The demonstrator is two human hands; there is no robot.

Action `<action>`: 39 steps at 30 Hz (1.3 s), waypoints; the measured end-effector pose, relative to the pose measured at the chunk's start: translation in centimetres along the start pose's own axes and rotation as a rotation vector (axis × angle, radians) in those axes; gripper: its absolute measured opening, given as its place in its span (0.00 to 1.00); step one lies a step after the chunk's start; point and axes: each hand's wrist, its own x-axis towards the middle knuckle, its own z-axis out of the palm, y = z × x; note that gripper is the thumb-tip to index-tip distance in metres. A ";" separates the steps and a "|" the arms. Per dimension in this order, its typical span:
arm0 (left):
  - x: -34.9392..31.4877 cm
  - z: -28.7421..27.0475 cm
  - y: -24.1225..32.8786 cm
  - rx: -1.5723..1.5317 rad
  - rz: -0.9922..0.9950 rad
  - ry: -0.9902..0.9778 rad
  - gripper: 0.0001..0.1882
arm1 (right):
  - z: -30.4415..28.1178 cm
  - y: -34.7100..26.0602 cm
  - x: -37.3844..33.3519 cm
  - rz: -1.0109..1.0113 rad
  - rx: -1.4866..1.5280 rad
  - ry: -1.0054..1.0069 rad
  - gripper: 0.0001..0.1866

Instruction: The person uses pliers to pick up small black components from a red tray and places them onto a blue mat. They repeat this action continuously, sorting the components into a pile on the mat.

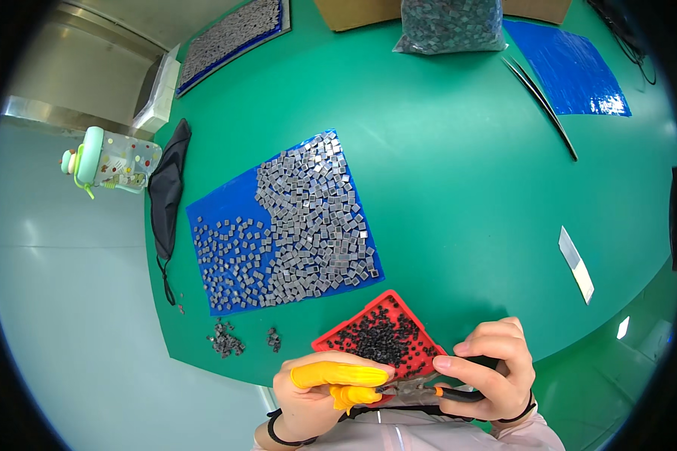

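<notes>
At the lower middle, my left hand [308, 391] wears yellow finger cots [338, 374] on two fingers. Its thumb and finger are pinched round a tiny dark piece [384, 389], too small to name. My right hand [500, 368] is closed on a slim black-handled tool [460, 395] with an orange collar, its tip pointing left toward that piece. Just beyond both hands lies a red tray [408, 310], partly covered by them, with many small black parts [382, 340] heaped inside. A blue sheet [229, 197] farther left carries many small grey square pieces [316, 218].
Two little piles of dark bits [226, 342] lie near the green table's front edge. A black mask [167, 192] and a clear bottle [124, 161] are at the left. Long tweezers [545, 105], a white-handled blade [577, 267] and a bag of pieces [451, 26] lie farther off.
</notes>
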 end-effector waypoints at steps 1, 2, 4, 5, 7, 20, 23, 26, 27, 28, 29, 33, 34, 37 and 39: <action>0.0 0.1 -0.3 -0.047 0.045 -0.008 0.10 | 0.1 0.0 0.0 -0.005 -0.005 0.005 0.26; -0.1 0.3 -0.8 -0.093 0.090 -0.016 0.10 | 0.1 0.0 0.1 -0.010 -0.011 0.009 0.26; -0.2 0.4 -1.6 -0.123 0.165 -0.056 0.12 | 0.2 -0.1 0.1 -0.026 -0.034 0.006 0.26; -0.2 0.3 -1.9 -0.106 0.194 -0.089 0.12 | 0.1 -0.1 0.2 -0.036 -0.052 -0.003 0.26; -0.5 0.6 -1.9 -0.063 0.166 -0.082 0.09 | 0.1 -0.2 0.2 -0.055 -0.066 -0.013 0.26; -0.2 0.2 -2.3 -0.134 -0.162 -0.097 0.17 | 0.1 -0.2 0.1 -0.039 -0.068 -0.020 0.28; 0.2 1.0 -1.2 -0.096 -0.136 -0.122 0.17 | 0.1 -0.1 0.0 -0.039 -0.068 -0.011 0.27; -1.4 -0.7 -3.9 -0.171 -0.310 -0.047 0.15 | 0.0 -0.1 -0.1 -0.038 -0.074 -0.008 0.27; -1.8 -1.4 -4.8 -0.202 -0.386 -0.011 0.15 | 0.0 -0.1 -0.1 -0.039 -0.075 -0.009 0.26; -2.1 -1.9 -5.3 -0.211 -0.383 -0.044 0.14 | 0.0 -0.2 -0.1 -0.035 -0.071 -0.009 0.26; -2.2 -2.3 -5.4 -0.220 -0.380 -0.078 0.13 | 0.0 -0.2 -0.1 -0.031 -0.066 -0.010 0.26; 0.0 0.7 -1.1 -0.003 -0.025 -0.177 0.08 | 0.2 -0.2 0.0 -0.025 -0.091 -0.006 0.26; -0.1 0.8 -1.2 -0.031 -0.033 -0.164 0.08 | 0.2 -0.2 0.0 -0.028 -0.093 -0.006 0.26; -0.3 0.9 -1.5 -0.068 -0.026 -0.134 0.07 | 0.2 -0.2 0.0 -0.029 -0.097 -0.004 0.26; -0.3 1.1 -1.2 -0.025 0.022 -0.127 0.08 | 0.3 -0.2 -0.1 -0.023 -0.088 0.002 0.26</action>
